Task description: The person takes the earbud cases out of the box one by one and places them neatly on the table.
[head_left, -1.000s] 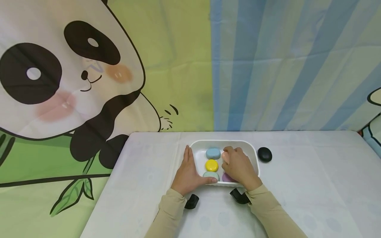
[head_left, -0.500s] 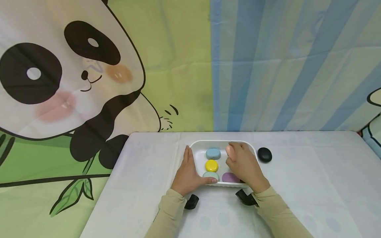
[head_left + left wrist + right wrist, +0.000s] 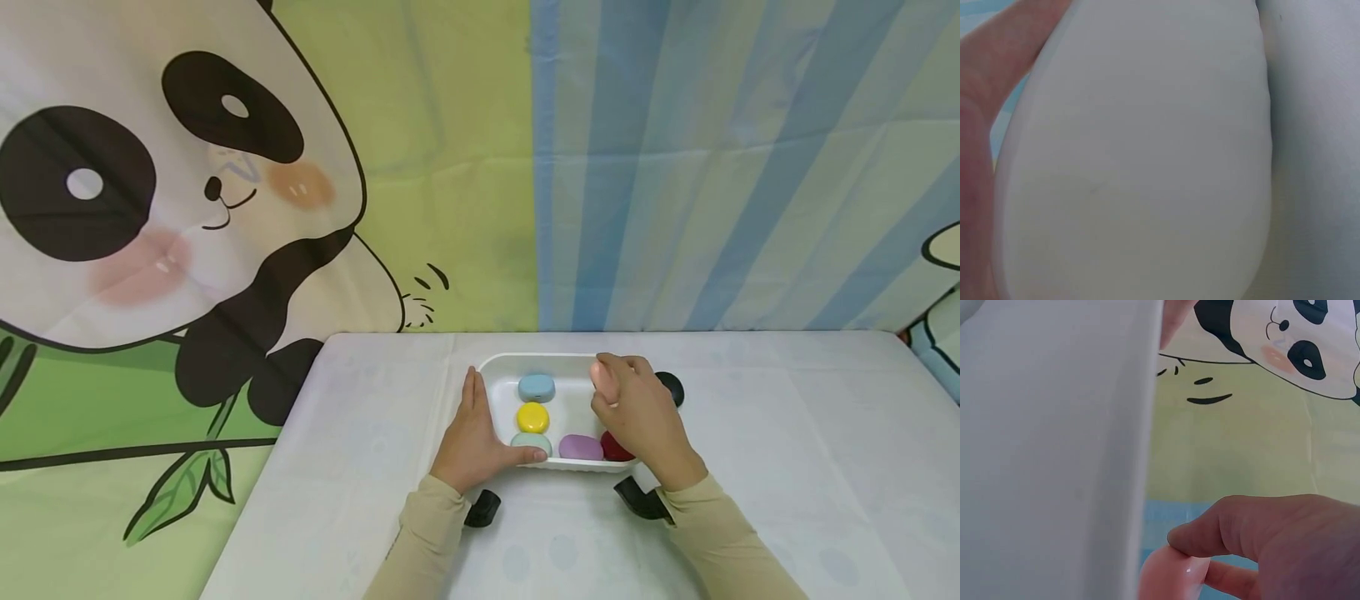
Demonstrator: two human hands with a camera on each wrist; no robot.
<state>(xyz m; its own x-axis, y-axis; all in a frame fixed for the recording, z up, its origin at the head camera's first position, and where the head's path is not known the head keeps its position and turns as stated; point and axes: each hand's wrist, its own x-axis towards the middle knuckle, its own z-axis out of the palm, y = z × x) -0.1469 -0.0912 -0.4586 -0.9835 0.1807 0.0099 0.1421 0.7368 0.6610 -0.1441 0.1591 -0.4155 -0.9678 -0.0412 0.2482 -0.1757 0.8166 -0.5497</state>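
Observation:
In the head view my left hand point(image 3: 476, 450) rests against the left side of a white tray point(image 3: 491, 360), its fingers straight and its thumb along the near rim. My right hand point(image 3: 645, 412) pinches a smooth pink pebble-like piece point(image 3: 604, 383) over the tray's right part. The right wrist view shows the glossy pink piece point(image 3: 1172, 575) under the thumb point(image 3: 1200, 537). Inside the tray are light blue point(image 3: 536, 387), yellow point(image 3: 533, 417), pale green point(image 3: 529, 442), purple point(image 3: 581, 447) and dark red point(image 3: 617, 447) rounded pieces. The right hand partly covers the tray's right end.
A black rounded piece point(image 3: 672, 386) lies on the white-covered table point(image 3: 810, 450), just right of the tray and partly behind the right hand. A printed panda curtain point(image 3: 420, 167) hangs behind the table. Black camera mounts point(image 3: 482, 508) stick out below the wrists.
The right hand has moved right with the pink piece, from beside the light blue piece to the tray's right end. The dark red piece is now uncovered. The left hand has stayed still.

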